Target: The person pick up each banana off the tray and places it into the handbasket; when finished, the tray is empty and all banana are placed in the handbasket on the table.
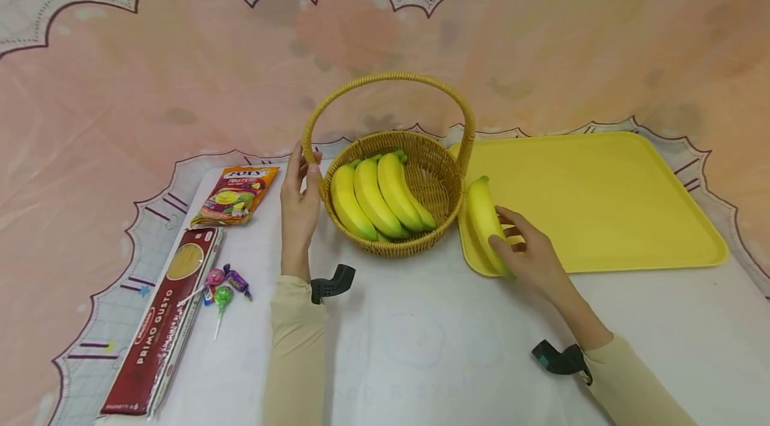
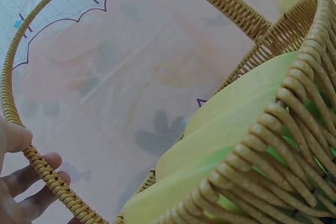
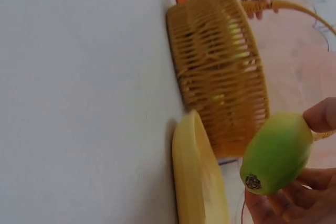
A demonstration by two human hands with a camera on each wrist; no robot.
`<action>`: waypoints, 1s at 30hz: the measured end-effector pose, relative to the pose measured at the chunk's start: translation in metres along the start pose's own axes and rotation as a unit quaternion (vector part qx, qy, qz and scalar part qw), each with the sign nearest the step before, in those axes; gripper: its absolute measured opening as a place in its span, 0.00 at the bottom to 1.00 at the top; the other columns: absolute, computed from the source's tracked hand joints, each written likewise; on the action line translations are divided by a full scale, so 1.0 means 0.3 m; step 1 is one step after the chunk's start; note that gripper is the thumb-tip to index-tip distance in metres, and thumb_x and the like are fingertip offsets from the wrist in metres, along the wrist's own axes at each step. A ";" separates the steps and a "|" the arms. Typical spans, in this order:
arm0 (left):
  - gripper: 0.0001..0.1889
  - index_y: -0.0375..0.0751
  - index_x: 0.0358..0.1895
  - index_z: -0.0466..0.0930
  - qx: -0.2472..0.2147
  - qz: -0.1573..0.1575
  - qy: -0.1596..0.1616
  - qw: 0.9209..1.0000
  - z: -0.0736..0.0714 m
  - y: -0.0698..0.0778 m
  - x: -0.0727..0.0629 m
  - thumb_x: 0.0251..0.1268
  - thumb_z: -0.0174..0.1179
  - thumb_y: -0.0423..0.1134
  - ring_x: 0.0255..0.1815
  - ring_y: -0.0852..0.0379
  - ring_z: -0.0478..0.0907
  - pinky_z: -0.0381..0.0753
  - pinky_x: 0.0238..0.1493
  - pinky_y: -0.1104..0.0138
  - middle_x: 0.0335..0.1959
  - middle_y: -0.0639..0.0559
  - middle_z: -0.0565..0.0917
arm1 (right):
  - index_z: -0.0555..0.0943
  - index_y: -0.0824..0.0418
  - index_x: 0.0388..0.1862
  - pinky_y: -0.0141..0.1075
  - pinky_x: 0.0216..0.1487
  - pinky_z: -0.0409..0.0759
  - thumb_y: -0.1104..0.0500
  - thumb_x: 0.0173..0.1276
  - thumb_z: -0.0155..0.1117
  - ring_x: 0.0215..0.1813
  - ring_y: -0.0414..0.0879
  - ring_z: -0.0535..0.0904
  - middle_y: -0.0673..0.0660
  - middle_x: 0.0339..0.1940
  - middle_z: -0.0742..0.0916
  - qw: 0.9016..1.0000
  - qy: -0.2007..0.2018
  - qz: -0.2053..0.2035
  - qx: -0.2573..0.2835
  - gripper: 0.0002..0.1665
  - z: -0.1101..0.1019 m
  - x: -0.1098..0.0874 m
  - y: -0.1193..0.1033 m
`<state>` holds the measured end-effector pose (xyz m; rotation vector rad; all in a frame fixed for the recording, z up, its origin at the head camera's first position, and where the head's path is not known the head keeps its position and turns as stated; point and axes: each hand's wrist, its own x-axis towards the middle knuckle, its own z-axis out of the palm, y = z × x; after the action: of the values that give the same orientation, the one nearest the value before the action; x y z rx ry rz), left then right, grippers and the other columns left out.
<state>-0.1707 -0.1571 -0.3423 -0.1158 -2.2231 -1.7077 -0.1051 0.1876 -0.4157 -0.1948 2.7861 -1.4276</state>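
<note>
A wicker basket (image 1: 397, 249) with a tall arched handle stands mid-table, holding several yellow bananas (image 1: 375, 197) bunched at its left side. My left hand (image 1: 301, 202) grips the lower left end of the basket's handle (image 2: 58, 184), thumb on one side and fingers on the other. Between the thumb and fingers of my right hand (image 1: 532, 255) is a single banana (image 1: 486, 222), held above the left end of a yellow tray (image 1: 595, 202). In the right wrist view that banana's green tip (image 3: 278, 153) points at the camera, beside the basket.
Left of the basket lie an orange fruit candy bag (image 1: 237, 195) and a red spaghetti pack (image 1: 165, 319). Close to the pack are lollipops (image 1: 222, 297) and a purple wrapped candy (image 1: 237, 280). A patterned cloth (image 1: 240, 78) hangs behind the table.
</note>
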 end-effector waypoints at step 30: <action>0.27 0.42 0.73 0.54 0.004 -0.002 -0.003 1.000 -0.003 -0.005 -0.007 0.74 0.45 0.37 0.68 0.47 0.67 0.65 0.70 0.56 0.62 0.37 0.73 | 0.62 0.58 0.71 0.45 0.53 0.77 0.45 0.69 0.55 0.53 0.51 0.78 0.58 0.58 0.80 0.995 -0.056 -0.067 -0.040 0.36 0.088 0.308 -0.281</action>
<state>-0.1689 -0.1582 -0.3442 -0.1144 -2.2353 -1.7027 -0.1860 0.1071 -0.3580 -0.4551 2.7864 -1.2848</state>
